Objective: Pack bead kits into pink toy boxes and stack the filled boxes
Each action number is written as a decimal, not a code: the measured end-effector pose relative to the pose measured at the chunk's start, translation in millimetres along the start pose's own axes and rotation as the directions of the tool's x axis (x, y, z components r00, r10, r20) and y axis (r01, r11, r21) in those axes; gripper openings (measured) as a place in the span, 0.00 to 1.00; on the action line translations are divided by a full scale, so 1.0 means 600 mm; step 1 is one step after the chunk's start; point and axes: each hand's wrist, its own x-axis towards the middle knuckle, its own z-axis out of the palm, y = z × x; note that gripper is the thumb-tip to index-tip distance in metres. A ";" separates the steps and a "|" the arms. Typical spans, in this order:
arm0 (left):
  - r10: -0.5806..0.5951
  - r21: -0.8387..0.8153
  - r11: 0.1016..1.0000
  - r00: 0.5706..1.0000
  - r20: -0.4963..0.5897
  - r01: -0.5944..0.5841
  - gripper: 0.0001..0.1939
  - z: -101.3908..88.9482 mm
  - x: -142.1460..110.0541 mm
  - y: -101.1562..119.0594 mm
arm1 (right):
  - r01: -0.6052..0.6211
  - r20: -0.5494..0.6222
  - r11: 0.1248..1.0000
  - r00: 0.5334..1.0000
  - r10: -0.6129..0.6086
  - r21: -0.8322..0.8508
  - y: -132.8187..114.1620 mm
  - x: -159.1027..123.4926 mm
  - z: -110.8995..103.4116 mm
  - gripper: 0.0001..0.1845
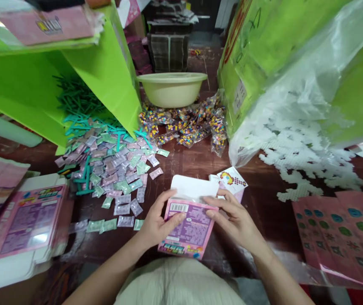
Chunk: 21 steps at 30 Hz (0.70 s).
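Note:
A small pink box (190, 231) with a barcode and purple print sits in both my hands above the dark wooden table (194, 163). Its white top flap (194, 187) stands open. My left hand (156, 222) grips the box's left side, thumb across the front. My right hand (234, 220) holds the right side, fingers pressed at the flap's edge. A folded leaflet (232, 178) with a pixel picture pokes up beside the box's far right corner.
A heap of small pastel sachets (118, 169) and teal sticks (83, 123) spills from a green carton (105, 80). Bags of coloured beads (184, 125) lie before a cream basin (171, 88). White pegboards (305, 156) spill from a plastic bag; flat pink cartons (26, 220) left, pink sheets (340, 233) right.

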 end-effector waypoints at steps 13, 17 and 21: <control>-0.091 -0.130 0.987 0.996 0.018 0.092 0.14 -0.042 -0.009 0.008 | -0.044 0.019 0.983 0.999 0.042 0.176 -0.001 -0.029 0.059 0.08; -0.158 -0.075 0.984 0.985 0.067 0.163 0.12 -0.048 -0.009 0.035 | -0.264 0.064 0.920 0.965 0.256 0.289 -0.027 -0.010 0.066 0.06; -0.156 -0.037 0.987 0.987 0.041 0.157 0.09 -0.057 -0.011 0.048 | -0.371 0.048 0.852 0.923 0.381 0.369 -0.044 0.000 0.074 0.09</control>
